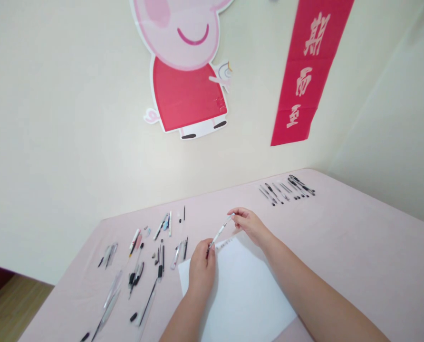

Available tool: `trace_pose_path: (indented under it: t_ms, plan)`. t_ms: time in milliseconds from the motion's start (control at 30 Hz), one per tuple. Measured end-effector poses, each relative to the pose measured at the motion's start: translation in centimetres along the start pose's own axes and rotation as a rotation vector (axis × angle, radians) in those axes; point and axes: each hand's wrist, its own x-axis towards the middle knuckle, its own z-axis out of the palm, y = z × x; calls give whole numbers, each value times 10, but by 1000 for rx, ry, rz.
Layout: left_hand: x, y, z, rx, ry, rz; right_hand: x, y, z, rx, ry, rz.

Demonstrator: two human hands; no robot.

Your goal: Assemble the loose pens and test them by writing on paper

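Observation:
A slim white pen with small markings is held up between my two hands, tilted, above a sheet of white paper. My left hand is closed round its dark lower end. The fingertips of my right hand pinch the upper end, where a clear, bluish part shows. Some small dark marks lie along the top edge of the paper, partly behind the pen.
To the left lie several loose pen parts, including black refills, clear barrels and a black cap. A row of pens lies at the back right, near the wall. The pink tabletop ends at the wall.

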Motion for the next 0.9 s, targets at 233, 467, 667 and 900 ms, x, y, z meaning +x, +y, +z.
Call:
trace_pose_path:
  t_ms: [233,467,667,900]
  plan:
    - [0,1,0,-12,-6,4,-2,0,4,-23,-26,11]
    - [0,1,0,-14,3,6,-4,2,6,-31,-66,11]
    - [0,1,0,-40,-12,-6,-4,5,7,-31,-92,14]
    - [1,2,-1,-57,-22,-22,-3,6,6,-67,-127,29]
